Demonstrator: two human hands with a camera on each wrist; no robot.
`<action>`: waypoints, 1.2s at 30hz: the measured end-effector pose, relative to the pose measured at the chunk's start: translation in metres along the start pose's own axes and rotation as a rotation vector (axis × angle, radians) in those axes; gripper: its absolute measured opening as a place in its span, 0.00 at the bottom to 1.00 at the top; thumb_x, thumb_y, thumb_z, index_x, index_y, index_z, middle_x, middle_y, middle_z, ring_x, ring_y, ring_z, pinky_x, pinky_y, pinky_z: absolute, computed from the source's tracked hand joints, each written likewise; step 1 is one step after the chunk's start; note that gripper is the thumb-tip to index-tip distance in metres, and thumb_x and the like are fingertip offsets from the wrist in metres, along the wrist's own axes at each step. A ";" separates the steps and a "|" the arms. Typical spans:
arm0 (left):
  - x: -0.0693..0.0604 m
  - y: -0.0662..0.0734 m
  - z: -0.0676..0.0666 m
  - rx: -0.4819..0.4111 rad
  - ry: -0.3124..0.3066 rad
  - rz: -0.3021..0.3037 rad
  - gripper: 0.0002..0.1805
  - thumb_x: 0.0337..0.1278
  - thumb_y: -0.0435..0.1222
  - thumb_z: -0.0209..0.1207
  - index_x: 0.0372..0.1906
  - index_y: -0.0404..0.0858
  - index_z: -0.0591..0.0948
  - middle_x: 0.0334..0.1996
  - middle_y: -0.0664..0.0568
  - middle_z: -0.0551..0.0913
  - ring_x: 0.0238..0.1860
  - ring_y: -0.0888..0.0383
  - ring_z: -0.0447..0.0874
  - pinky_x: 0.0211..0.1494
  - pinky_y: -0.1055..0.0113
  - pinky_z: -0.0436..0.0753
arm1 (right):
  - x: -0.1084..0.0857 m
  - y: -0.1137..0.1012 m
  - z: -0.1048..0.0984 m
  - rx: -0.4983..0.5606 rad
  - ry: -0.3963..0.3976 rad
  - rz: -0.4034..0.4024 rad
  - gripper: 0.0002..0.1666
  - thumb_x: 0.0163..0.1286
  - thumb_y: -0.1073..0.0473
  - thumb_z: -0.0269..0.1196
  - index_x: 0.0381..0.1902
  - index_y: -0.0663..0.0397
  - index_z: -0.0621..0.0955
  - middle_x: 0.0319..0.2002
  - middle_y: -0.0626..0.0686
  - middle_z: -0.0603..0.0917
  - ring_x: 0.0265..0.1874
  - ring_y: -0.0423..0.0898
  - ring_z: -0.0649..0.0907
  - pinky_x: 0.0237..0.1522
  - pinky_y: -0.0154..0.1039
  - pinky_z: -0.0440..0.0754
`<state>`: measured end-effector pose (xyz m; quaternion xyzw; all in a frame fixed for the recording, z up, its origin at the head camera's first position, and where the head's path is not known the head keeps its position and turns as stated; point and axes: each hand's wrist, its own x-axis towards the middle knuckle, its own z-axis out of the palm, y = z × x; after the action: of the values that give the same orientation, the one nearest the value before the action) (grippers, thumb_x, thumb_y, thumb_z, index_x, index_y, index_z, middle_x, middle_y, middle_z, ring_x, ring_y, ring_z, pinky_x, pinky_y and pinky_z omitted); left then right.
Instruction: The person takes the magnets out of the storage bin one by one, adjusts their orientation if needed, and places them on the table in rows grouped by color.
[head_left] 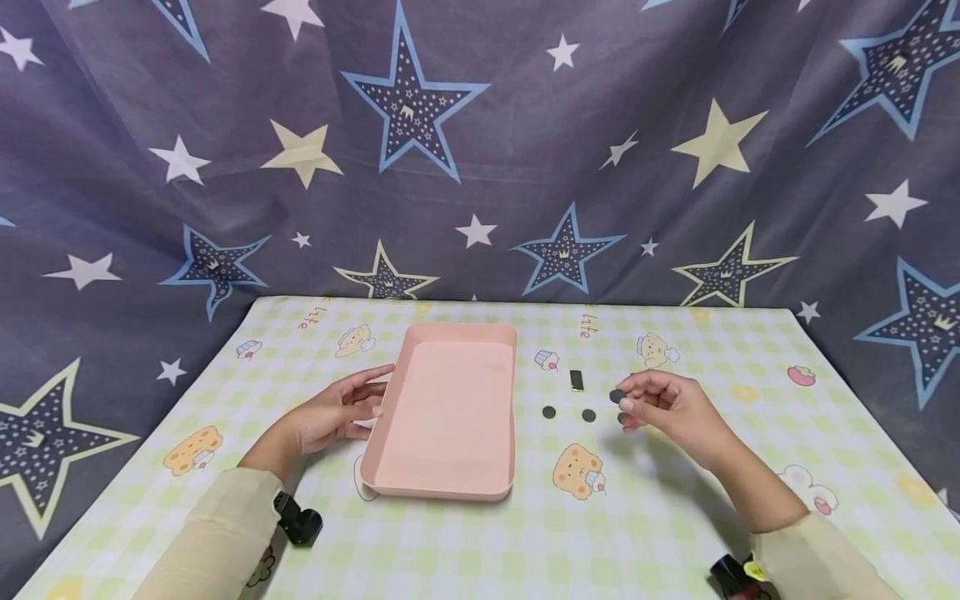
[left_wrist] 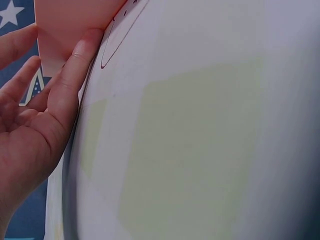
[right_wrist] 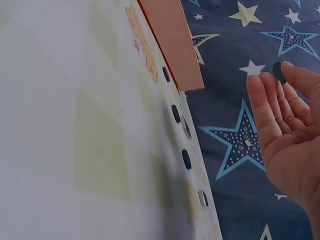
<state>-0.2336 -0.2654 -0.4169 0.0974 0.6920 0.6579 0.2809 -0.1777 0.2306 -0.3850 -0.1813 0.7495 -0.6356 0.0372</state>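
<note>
A shallow pink tray [head_left: 450, 487] lies on the table, and my left hand [head_left: 337, 412] touches the outside of its left wall with extended fingers. The left wrist view shows that hand [left_wrist: 40, 110] against the pink wall [left_wrist: 75, 30]. To the tray's right, my right hand [head_left: 671, 408] pinches a small black disc [head_left: 617, 396] above the table. In the right wrist view the pinched disc [right_wrist: 279, 73] sits between thumb and fingertips. Black discs [head_left: 549, 412] lie between tray and right hand, one partly hidden by that hand. Behind them lies a black rectangular piece [head_left: 576, 380].
A green-and-white checked cloth [head_left: 645, 533] with cartoon prints covers the table. Another small rectangular piece [right_wrist: 203, 198] shows in the right wrist view. A dark curtain [head_left: 480, 192] printed with stars hangs behind the table's far edge.
</note>
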 end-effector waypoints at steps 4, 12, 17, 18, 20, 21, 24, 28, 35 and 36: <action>0.001 0.000 0.000 -0.002 0.010 -0.002 0.39 0.69 0.31 0.54 0.78 0.45 0.50 0.74 0.37 0.54 0.64 0.50 0.70 0.56 0.48 0.78 | -0.003 0.001 -0.007 0.001 0.016 -0.003 0.15 0.69 0.68 0.62 0.48 0.77 0.76 0.35 0.52 0.85 0.29 0.47 0.86 0.36 0.43 0.85; 0.001 0.000 0.001 -0.007 0.004 0.000 0.39 0.69 0.31 0.54 0.79 0.45 0.50 0.75 0.37 0.52 0.66 0.51 0.68 0.57 0.47 0.78 | -0.013 0.009 -0.027 -0.023 0.057 0.048 0.14 0.69 0.66 0.62 0.48 0.71 0.78 0.35 0.56 0.85 0.29 0.48 0.86 0.36 0.42 0.85; 0.000 0.000 0.000 -0.002 0.006 0.002 0.39 0.70 0.31 0.53 0.78 0.45 0.50 0.75 0.37 0.52 0.65 0.50 0.69 0.56 0.47 0.78 | -0.020 0.013 -0.041 -0.052 0.056 0.070 0.13 0.69 0.66 0.62 0.48 0.72 0.79 0.35 0.58 0.86 0.29 0.47 0.86 0.35 0.41 0.85; 0.000 0.000 -0.001 -0.002 0.004 0.003 0.39 0.70 0.31 0.53 0.79 0.45 0.50 0.75 0.37 0.52 0.65 0.51 0.69 0.57 0.47 0.78 | -0.020 0.014 -0.044 -0.061 0.059 0.079 0.14 0.69 0.66 0.62 0.48 0.73 0.79 0.35 0.58 0.86 0.29 0.48 0.86 0.34 0.41 0.85; 0.000 0.000 -0.001 -0.004 -0.001 0.004 0.39 0.70 0.30 0.53 0.79 0.44 0.49 0.75 0.36 0.51 0.65 0.51 0.69 0.57 0.47 0.77 | -0.021 0.017 -0.049 -0.083 0.063 0.095 0.15 0.69 0.65 0.63 0.48 0.74 0.79 0.35 0.59 0.87 0.29 0.48 0.86 0.34 0.41 0.85; -0.001 0.000 -0.002 -0.003 -0.003 0.005 0.39 0.70 0.31 0.53 0.79 0.44 0.49 0.75 0.36 0.51 0.65 0.52 0.69 0.57 0.47 0.77 | -0.021 0.018 -0.051 -0.096 0.064 0.103 0.16 0.69 0.65 0.63 0.48 0.74 0.79 0.35 0.59 0.87 0.29 0.49 0.86 0.34 0.42 0.85; -0.001 -0.001 -0.002 -0.005 -0.004 0.005 0.39 0.70 0.31 0.53 0.79 0.44 0.49 0.75 0.36 0.51 0.65 0.53 0.68 0.57 0.47 0.77 | -0.020 0.022 -0.057 -0.149 0.072 0.135 0.18 0.69 0.63 0.63 0.49 0.75 0.79 0.34 0.61 0.86 0.29 0.50 0.86 0.34 0.41 0.85; -0.001 -0.002 -0.002 -0.009 -0.005 0.007 0.39 0.70 0.31 0.54 0.79 0.44 0.49 0.75 0.36 0.51 0.65 0.54 0.68 0.57 0.48 0.78 | -0.018 0.025 -0.062 -0.244 0.071 0.163 0.19 0.69 0.60 0.64 0.49 0.73 0.80 0.31 0.63 0.85 0.27 0.50 0.84 0.31 0.41 0.84; 0.001 -0.003 -0.002 -0.006 -0.012 0.010 0.39 0.70 0.30 0.53 0.79 0.44 0.49 0.75 0.36 0.51 0.64 0.55 0.70 0.57 0.48 0.78 | -0.012 0.028 -0.069 -0.374 0.023 0.228 0.17 0.68 0.60 0.65 0.48 0.70 0.81 0.30 0.59 0.83 0.22 0.49 0.80 0.25 0.40 0.81; 0.001 -0.003 -0.002 -0.006 -0.015 0.010 0.39 0.70 0.30 0.53 0.79 0.44 0.49 0.75 0.36 0.51 0.64 0.55 0.70 0.57 0.48 0.78 | -0.012 0.029 -0.069 -0.393 0.013 0.234 0.17 0.68 0.60 0.65 0.47 0.69 0.82 0.29 0.57 0.83 0.21 0.48 0.79 0.24 0.39 0.80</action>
<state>-0.2351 -0.2670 -0.4199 0.1050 0.6874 0.6606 0.2830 -0.1933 0.3032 -0.4023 -0.0928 0.8750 -0.4700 0.0701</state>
